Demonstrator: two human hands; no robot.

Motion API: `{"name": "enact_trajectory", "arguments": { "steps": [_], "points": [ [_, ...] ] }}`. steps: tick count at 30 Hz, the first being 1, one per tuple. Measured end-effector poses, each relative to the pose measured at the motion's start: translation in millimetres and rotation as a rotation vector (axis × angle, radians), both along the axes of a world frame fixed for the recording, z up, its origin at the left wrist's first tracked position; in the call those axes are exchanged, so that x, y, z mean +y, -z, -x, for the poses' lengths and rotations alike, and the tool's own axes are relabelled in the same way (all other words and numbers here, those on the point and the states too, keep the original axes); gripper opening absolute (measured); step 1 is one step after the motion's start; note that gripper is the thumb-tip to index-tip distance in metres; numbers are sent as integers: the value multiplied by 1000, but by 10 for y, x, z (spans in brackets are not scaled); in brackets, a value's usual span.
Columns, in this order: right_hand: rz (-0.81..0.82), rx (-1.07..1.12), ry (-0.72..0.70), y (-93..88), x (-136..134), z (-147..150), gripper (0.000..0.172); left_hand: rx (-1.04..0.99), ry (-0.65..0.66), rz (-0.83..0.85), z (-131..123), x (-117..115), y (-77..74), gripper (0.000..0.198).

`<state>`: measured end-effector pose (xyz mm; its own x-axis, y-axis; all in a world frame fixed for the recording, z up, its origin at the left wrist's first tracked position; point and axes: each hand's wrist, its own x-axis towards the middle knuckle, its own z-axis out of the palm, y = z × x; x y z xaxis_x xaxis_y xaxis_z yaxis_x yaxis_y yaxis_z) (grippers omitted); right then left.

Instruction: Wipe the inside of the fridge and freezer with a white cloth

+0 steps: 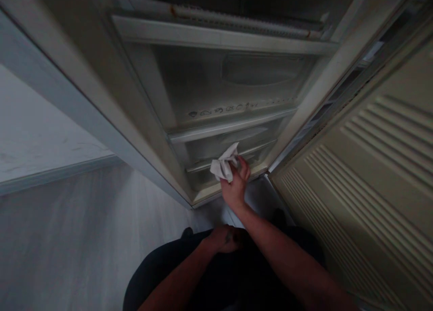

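Note:
My right hand [236, 183] reaches down and forward, its fingers closed on a crumpled white cloth [224, 163]. The cloth is held against the front of the lowest freezer drawers [216, 144]. My left hand [226, 239] rests low against my dark clothing, near my lap; its fingers look curled, and I cannot make out anything in them. The open freezer compartment [216, 85] fills the upper middle, with a large translucent drawer [237, 83] above the two lower ones.
The freezer door [372, 166], ribbed on its inner side, stands open at the right. A pale wall [34, 121] with a skirting board lies at the left, above a light wood-look floor [84, 234]. The scene is dim.

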<state>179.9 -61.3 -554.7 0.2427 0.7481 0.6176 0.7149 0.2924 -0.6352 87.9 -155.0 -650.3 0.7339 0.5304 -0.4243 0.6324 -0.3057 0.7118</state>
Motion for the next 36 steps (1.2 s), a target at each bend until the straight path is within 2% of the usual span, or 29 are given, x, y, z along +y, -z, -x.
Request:
{"name": "enact_trajectory", "arguments": {
  "steps": [5,9,11,15,16,19,21,23,24,26,29,31,33,36],
  "points": [
    [-36,-235,84,34,270,-900,47,107,10,3,-52,9,-48,19],
    [24,-81,315,-56,504,-1338,46,125,-5,13,-61,13,-103,20],
    [47,-8,332,-98,533,-1362,47,117,-26,15,-64,7,-135,20],
    [103,-100,5,-109,324,-1209,39,33,-106,14,-61,61,-230,21],
    [109,-104,-38,-102,242,-1187,37,-10,-135,11,-55,98,-259,23],
    [88,13,-26,-111,15,-1234,32,-136,-245,-16,-20,242,-333,32],
    [76,140,-31,-201,-77,-1320,28,-170,-331,-48,19,319,-350,39],
    [43,245,-48,-425,-94,-1397,27,-164,-397,-87,63,349,-328,42],
    [-5,276,-50,-600,-73,-1421,28,-156,-411,-106,82,346,-303,42],
    [-160,250,-55,-1064,29,-1436,31,-145,-396,-132,112,318,-239,38],
    [-385,-7,-82,-1863,272,-1385,35,-132,-343,-151,137,271,-150,36],
    [-393,-261,-143,-2272,438,-1326,36,-117,-338,-167,153,256,-112,36],
    [-356,-471,-198,-2501,575,-1274,35,-109,-343,-183,172,256,-84,36],
    [-381,-592,-181,-2615,722,-1246,33,-118,-349,-199,195,266,-28,34]
  ]
}}
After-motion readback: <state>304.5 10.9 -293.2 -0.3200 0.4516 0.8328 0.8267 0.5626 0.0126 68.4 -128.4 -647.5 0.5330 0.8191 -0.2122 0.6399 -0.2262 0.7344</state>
